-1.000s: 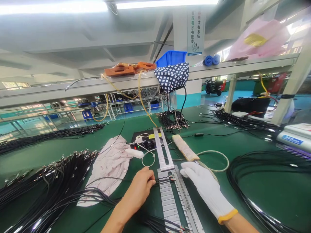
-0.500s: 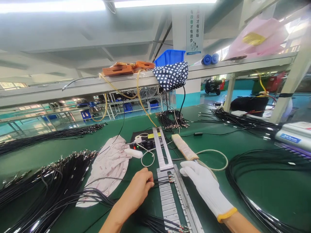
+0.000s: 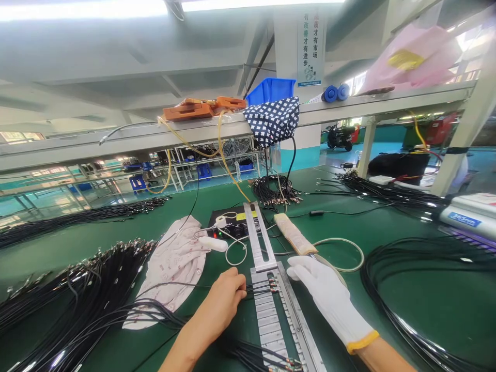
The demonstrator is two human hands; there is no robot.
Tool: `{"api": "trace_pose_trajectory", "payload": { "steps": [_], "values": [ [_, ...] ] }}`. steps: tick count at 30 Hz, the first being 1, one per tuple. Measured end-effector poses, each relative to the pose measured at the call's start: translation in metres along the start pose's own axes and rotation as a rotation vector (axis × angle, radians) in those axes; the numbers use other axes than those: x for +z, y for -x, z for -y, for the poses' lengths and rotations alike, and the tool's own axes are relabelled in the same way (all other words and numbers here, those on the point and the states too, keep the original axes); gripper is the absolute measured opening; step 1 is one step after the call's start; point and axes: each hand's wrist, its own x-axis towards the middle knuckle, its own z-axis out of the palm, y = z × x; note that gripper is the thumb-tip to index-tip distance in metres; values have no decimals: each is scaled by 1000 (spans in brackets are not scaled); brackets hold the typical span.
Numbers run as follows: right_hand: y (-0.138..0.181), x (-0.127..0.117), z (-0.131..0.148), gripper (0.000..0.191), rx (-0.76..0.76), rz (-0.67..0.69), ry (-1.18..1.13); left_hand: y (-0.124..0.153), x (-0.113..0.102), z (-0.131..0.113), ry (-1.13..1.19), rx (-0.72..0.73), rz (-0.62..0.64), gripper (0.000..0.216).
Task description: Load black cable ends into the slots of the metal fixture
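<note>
My bare left hand (image 3: pixel 222 302) is closed in a pinch on thin black cables (image 3: pixel 259 287), whose metal tips lie across the slotted metal fixture (image 3: pixel 271 320) in front of me. My right hand (image 3: pixel 327 297), in a white glove with a yellow cuff, is curled round the handle of a tool whose tan padded end (image 3: pixel 294 235) sticks out beyond the fingers, just right of the fixture. A big pile of black cables (image 3: pixel 77 299) lies to my left and feeds toward my left hand.
A black control box (image 3: pixel 232 225) and a white cloth (image 3: pixel 174 263) sit behind the fixture. Coiled black cables (image 3: pixel 418 268) lie at right, more bundles (image 3: pixel 277 191) at the back. An overhead shelf (image 3: pixel 194 132) carries orange parts, a blue bin (image 3: pixel 271 90) and a patterned cloth.
My left hand has shifted slightly, and one more cable tip now lies on the fixture. My right hand has barely moved.
</note>
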Motion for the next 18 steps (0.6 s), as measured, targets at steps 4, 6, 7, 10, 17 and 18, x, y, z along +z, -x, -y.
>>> {"api": "trace_pose_trajectory", "payload": {
  "steps": [4,6,7,10,17,18],
  "values": [
    [-1,0,-3,33,-39,23,65,-2,2,3,-7,29,-16,13],
    [0,0,-3,29,-17,15,98,-2,4,4,-5,28,-17,13],
    [0,0,-3,27,-4,12,112,-3,5,5,1,32,-20,14],
    [-2,0,-8,27,-39,3,161,-4,9,8,30,58,-43,14],
    [-5,5,-27,43,-248,69,391,-8,21,17,41,60,-52,13],
    [-4,7,-30,43,-289,83,419,-8,22,17,45,70,-56,13]
  ]
}}
